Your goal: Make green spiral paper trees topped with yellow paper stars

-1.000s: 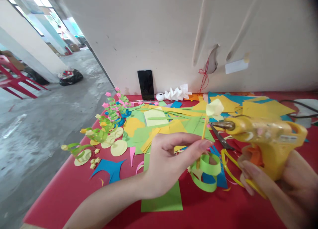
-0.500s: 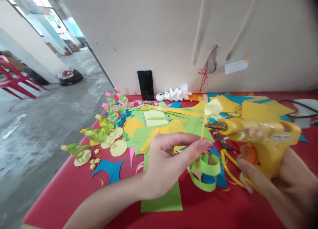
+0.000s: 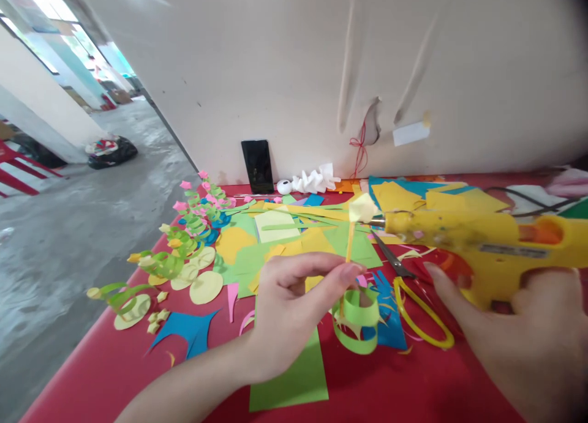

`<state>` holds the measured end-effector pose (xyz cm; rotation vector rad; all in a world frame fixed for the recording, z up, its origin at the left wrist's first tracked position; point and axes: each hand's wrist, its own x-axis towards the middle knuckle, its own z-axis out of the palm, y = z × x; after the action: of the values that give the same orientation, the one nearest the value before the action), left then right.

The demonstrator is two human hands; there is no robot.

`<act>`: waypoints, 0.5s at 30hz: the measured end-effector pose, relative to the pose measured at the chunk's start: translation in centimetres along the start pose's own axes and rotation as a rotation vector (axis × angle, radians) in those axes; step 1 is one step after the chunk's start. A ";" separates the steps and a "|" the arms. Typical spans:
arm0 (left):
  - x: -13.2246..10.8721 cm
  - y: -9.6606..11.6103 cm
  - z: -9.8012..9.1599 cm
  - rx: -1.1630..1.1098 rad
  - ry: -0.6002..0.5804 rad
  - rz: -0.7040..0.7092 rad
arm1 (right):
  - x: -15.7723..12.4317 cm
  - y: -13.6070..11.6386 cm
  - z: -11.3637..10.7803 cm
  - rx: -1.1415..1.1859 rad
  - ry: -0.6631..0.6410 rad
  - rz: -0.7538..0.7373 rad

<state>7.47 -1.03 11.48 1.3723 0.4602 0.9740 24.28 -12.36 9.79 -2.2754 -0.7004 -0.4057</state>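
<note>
My left hand (image 3: 298, 306) is closed in a pinch around a thin yellow paper stick (image 3: 350, 242). On the stick's top end sits a small pale yellow folded paper piece (image 3: 362, 207). Beneath my fingers hangs a curled green paper strip (image 3: 361, 313), and the stick's lower end reaches it. A yellow glue gun (image 3: 468, 239) is gripped in my right hand (image 3: 528, 331), with some fingers hidden behind its handle. Its metal nozzle points left at the pale piece, touching it or very close. Scissors with yellow handles (image 3: 425, 316) lie on the table below the gun.
Cut paper sheets and strips (image 3: 294, 245) cover the middle of the red table (image 3: 105, 374). Small curled paper ornaments (image 3: 179, 258) and pale paper discs (image 3: 206, 288) stand along the left edge. A phone (image 3: 258, 166) leans against the white panel (image 3: 285, 62) behind.
The glue gun's nozzle has come up beside the pale paper piece, having been lower along the stick. The scissors show more fully. The whole view has shifted slightly to the right.
</note>
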 end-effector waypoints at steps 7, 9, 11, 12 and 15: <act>0.0 0.0 -0.1 0.054 -0.003 0.029 | 0.8 -0.1 -0.3 0.015 -0.084 0.169; 0.0 0.1 -0.1 0.076 0.000 0.033 | 0.9 0.0 -0.3 0.027 -0.062 0.153; 0.0 0.0 -0.1 0.089 0.003 0.043 | 1.2 0.1 -0.2 0.058 -0.049 0.118; 0.0 0.0 -0.1 0.093 0.004 0.048 | 1.3 0.0 -0.2 0.071 -0.045 0.097; 0.0 -0.1 -0.2 0.099 0.011 0.047 | 1.6 -0.1 -0.1 0.088 -0.039 0.053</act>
<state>7.38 -0.93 11.39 1.4733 0.4920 1.0085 25.51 -11.74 10.70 -2.2183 -0.6628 -0.3003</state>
